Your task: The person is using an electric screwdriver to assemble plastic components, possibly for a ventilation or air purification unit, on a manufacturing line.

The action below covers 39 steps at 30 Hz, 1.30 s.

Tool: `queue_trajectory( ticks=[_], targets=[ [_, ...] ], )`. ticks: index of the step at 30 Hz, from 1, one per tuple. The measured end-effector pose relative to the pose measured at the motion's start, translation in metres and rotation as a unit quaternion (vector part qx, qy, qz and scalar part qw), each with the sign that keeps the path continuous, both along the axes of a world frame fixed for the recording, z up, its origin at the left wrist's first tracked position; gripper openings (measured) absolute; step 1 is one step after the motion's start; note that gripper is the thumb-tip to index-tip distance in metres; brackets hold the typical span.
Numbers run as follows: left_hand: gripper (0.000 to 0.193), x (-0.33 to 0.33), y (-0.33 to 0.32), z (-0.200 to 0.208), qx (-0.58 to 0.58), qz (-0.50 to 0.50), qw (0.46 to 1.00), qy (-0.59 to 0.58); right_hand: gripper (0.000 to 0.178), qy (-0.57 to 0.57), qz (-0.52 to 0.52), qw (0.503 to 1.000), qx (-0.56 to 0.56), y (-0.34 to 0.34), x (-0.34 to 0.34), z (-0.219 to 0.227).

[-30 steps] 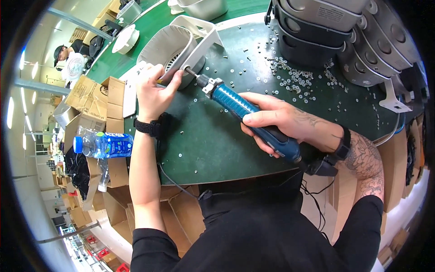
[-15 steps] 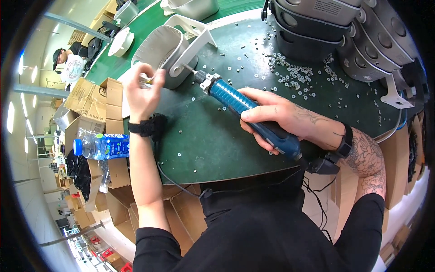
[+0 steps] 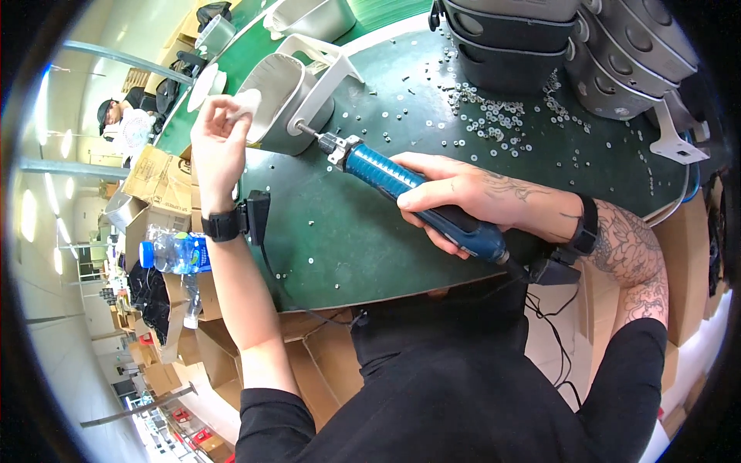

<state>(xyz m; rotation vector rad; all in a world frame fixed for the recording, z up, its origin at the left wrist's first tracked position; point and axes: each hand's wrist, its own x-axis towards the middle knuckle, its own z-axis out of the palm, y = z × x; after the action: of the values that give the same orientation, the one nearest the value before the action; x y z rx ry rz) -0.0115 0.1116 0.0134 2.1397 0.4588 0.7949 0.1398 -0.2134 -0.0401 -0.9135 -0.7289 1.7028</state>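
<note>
My right hand is wrapped round a blue electric screwdriver. Its bit points up and left, meeting the round pivot of a white U-shaped handle on a grey plastic bin. That bin lies tilted on the green table. Left of the bin, my raised left hand pinches a small white piece between thumb and fingers. Its exact kind cannot be made out. A black strap with a small box sits on each wrist.
Stacked grey and black bins stand at the far right. Scattered washers and screws lie before them. Another pale bin is at the back. Cardboard boxes and a bottle are at left. A person sits beyond.
My left hand has moved left, away from the handle, and the white piece now shows plainly in its fingers. The screwdriver stays at the handle's pivot. The whole view has shifted slightly.
</note>
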Motion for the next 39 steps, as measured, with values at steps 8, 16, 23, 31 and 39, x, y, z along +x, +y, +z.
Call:
queue_trajectory(
  ticks=[8,16,23,31,39],
  targets=[
    [0.031,0.019,-0.022,0.006,0.151,-0.025,0.956,0.249,0.058,-0.008,-0.013,1.0,-0.005,-0.001,0.0,-0.003],
    [0.035,0.022,-0.019,0.005,0.204,-0.07,0.961,0.17,0.065,-0.021,-0.005,1.0,-0.012,0.001,0.0,-0.004],
    [0.03,0.018,-0.012,0.016,0.093,-0.118,0.928,0.341,0.063,-0.026,-0.008,1.0,-0.002,0.001,-0.002,-0.002],
    [0.033,0.026,-0.017,0.018,-0.052,-0.153,0.953,0.256,0.061,-0.033,-0.011,0.999,-0.003,0.0,0.0,-0.004],
    [0.036,0.029,-0.003,0.022,-0.074,-0.144,0.937,0.309,0.066,-0.021,-0.02,1.0,0.002,0.0,-0.001,-0.004]
  ],
)
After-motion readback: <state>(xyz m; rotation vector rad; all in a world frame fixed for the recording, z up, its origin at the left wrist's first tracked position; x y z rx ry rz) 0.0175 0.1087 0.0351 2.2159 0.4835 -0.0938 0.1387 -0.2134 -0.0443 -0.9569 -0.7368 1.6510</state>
